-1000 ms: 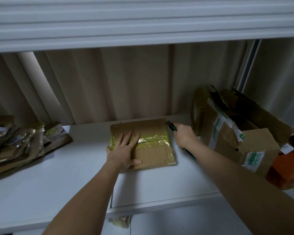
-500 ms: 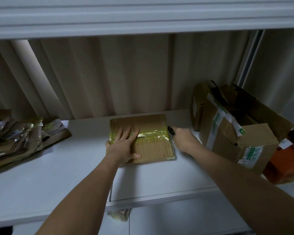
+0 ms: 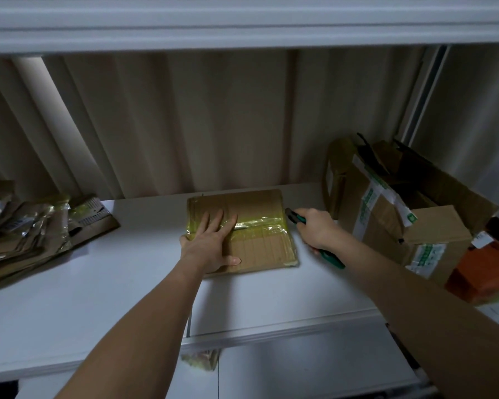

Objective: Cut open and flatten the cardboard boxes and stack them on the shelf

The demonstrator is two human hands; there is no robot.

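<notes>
Left hand [image 3: 211,244] pressed flat, fingers spread, on the small brown cardboard box banded with yellowish tape [image 3: 242,228] at mid white shelf [image 3: 69,312]; right hand [image 3: 317,230] gripping the green-handled utility knife [image 3: 296,219], whose tip, apparently, has returned to the box's right edge, so cutting seems imminent.

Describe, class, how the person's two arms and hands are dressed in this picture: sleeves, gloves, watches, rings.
Both forearms are bare up to the bottom edge of the picture; no sleeve shows. The left hand and the right hand wear no gloves. No watch, band or ring is visible on either wrist or on the fingers that show. The dim light could hide small details.
</notes>
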